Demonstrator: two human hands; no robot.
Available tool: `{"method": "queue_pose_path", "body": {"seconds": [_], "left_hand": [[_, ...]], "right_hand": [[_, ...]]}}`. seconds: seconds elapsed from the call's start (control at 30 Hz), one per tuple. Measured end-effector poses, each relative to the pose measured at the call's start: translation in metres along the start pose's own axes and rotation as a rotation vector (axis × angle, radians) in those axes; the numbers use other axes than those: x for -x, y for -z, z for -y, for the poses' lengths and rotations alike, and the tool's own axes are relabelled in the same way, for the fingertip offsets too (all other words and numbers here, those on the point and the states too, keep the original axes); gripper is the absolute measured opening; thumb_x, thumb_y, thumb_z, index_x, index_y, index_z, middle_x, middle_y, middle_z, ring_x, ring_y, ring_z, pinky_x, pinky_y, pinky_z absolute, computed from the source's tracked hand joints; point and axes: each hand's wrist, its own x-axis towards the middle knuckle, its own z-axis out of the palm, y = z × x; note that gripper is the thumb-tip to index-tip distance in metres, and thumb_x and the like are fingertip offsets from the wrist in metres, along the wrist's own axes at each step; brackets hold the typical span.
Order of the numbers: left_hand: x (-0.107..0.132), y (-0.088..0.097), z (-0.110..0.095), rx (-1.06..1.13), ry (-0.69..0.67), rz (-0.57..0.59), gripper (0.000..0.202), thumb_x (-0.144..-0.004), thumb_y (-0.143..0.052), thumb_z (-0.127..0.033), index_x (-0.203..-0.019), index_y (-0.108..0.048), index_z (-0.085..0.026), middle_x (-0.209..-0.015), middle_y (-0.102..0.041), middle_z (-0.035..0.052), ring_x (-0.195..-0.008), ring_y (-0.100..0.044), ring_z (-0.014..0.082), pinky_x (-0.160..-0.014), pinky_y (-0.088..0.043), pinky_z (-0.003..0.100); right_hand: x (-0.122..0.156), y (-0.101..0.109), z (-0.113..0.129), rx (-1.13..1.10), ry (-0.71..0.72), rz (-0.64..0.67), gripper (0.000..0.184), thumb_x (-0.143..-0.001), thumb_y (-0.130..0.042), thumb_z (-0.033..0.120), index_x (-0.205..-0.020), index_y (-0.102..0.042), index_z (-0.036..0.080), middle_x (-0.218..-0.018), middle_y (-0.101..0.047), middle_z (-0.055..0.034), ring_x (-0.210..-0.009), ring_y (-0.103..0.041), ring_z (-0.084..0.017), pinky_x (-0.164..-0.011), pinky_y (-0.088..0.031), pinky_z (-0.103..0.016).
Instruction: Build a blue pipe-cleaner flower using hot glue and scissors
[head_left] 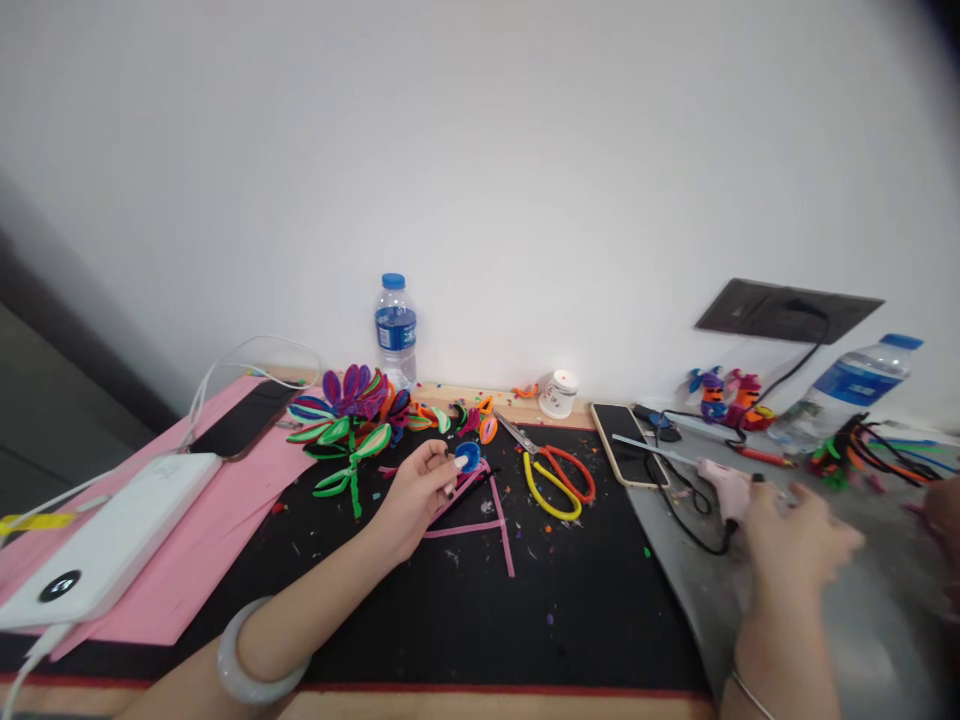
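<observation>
Between the thumb and fingers of my left hand (431,480) is a small blue coiled fuzzy disc (469,457). My right hand (795,535), slightly blurred, is at the back of a pink glue gun (724,488); its fingers look spread, not wrapped around the handle. A translucent glue stick (652,449) lies in line with the gun. Under and beside my left hand lie pink pipe-cleaner strips (505,545). Scissors (559,480) with yellow and red handles rest right of it. A multicoloured pipe-cleaner flower (354,430) with green leaves is to its left.
A power bank (112,540) and dark phone (244,418) lie on pink sheets (202,560). Bottles (396,335), a paper cup (559,394), another phone (622,440) and small figures (727,397) stand or lie near the wall. Another person's hand (943,515) shows at right.
</observation>
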Motion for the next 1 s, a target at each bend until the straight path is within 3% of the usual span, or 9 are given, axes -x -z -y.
{"method": "queue_pose_path", "body": {"seconds": [0.03, 0.13, 0.2, 0.3, 0.4, 0.47, 0.53, 0.77, 1.0], "left_hand": [[-0.001, 0.001, -0.001, -0.012, -0.029, -0.029, 0.025, -0.066, -0.069, -0.019, -0.080, -0.048, -0.018, -0.064, -0.043, -0.0064, -0.049, -0.039, 0.0020, -0.045, -0.033, 0.013], [-0.004, 0.002, -0.005, -0.021, -0.110, -0.111, 0.025, -0.066, -0.070, -0.020, -0.076, -0.047, -0.017, -0.061, -0.042, -0.0072, -0.048, -0.038, 0.0019, -0.046, -0.034, 0.013], [-0.004, 0.002, -0.007, -0.015, -0.136, -0.141, 0.025, -0.065, -0.070, -0.020, -0.076, -0.047, -0.018, -0.060, -0.041, -0.0076, -0.049, -0.038, 0.0023, -0.046, -0.035, 0.013], [-0.005, 0.004, -0.009, 0.007, -0.163, -0.155, 0.025, -0.064, -0.071, -0.019, -0.077, -0.049, -0.018, -0.063, -0.044, -0.0070, -0.053, -0.042, 0.0030, -0.050, -0.038, 0.013], [-0.007, 0.005, -0.008, 0.025, -0.183, -0.154, 0.025, -0.062, -0.071, -0.018, -0.077, -0.050, -0.018, -0.065, -0.046, -0.0063, -0.057, -0.045, 0.0037, -0.052, -0.038, 0.014], [-0.008, 0.005, -0.008, 0.025, -0.185, -0.156, 0.025, -0.062, -0.071, -0.018, -0.076, -0.051, -0.017, -0.064, -0.047, -0.0061, -0.058, -0.046, 0.0041, -0.054, -0.039, 0.014], [-0.008, 0.005, -0.008, 0.031, -0.179, -0.160, 0.025, -0.062, -0.071, -0.017, -0.075, -0.051, -0.017, -0.064, -0.048, -0.0062, -0.059, -0.048, 0.0044, -0.057, -0.040, 0.015], [-0.007, 0.007, -0.010, 0.048, -0.114, -0.140, 0.026, -0.062, -0.071, -0.017, -0.080, -0.051, -0.019, -0.064, -0.052, -0.0068, -0.062, -0.052, 0.0058, -0.070, -0.044, 0.021], [-0.009, 0.007, -0.009, 0.057, -0.111, -0.123, 0.024, -0.064, -0.069, -0.015, -0.078, -0.050, -0.018, -0.068, -0.054, -0.0049, -0.066, -0.053, 0.0066, -0.075, -0.043, 0.023]], "right_hand": [[0.002, 0.006, 0.008, -0.029, -0.044, -0.124, 0.033, -0.076, -0.047, 0.035, -0.101, -0.060, 0.018, -0.097, -0.049, -0.0228, -0.104, -0.044, -0.042, -0.070, -0.037, -0.054], [0.009, 0.021, 0.042, -0.182, 0.164, -0.199, 0.013, -0.076, -0.050, 0.028, -0.072, -0.060, 0.020, -0.076, -0.055, -0.0126, -0.094, -0.052, -0.033, -0.073, -0.041, -0.042], [0.017, 0.025, 0.070, -0.301, 0.294, -0.104, 0.016, -0.074, -0.054, 0.025, -0.058, -0.052, 0.021, -0.071, -0.056, -0.0081, -0.075, -0.055, -0.025, -0.061, -0.043, -0.034], [0.039, 0.023, 0.115, -0.458, 0.563, 0.126, 0.021, -0.076, -0.053, 0.021, -0.055, -0.046, 0.020, -0.071, -0.057, -0.0038, -0.069, -0.054, -0.018, -0.065, -0.041, -0.030], [0.066, 0.011, 0.154, -0.522, 0.755, 0.528, 0.011, -0.079, -0.049, 0.017, -0.069, -0.053, 0.019, -0.070, -0.058, -0.0017, -0.064, -0.054, -0.015, -0.062, -0.042, -0.026], [0.083, -0.002, 0.175, -0.538, 0.910, 0.742, 0.010, -0.080, -0.049, 0.015, -0.080, -0.057, 0.019, -0.079, -0.062, -0.0031, -0.074, -0.056, -0.016, -0.069, -0.043, -0.027], [0.098, -0.019, 0.190, -0.526, 1.036, 0.823, 0.017, -0.081, -0.049, 0.012, -0.091, -0.060, 0.019, -0.090, -0.064, -0.0048, -0.086, -0.057, -0.018, -0.078, -0.042, -0.029], [0.125, -0.065, 0.213, -0.373, 1.326, 0.972, 0.026, -0.078, -0.049, 0.005, -0.094, -0.065, 0.018, -0.088, -0.067, -0.0063, -0.086, -0.057, -0.018, -0.078, -0.041, -0.027], [0.119, -0.064, 0.201, -0.477, 1.127, 0.956, 0.022, -0.082, -0.046, 0.009, -0.092, -0.063, 0.019, -0.089, -0.066, -0.0062, -0.085, -0.059, -0.017, -0.077, -0.042, -0.027]]}}
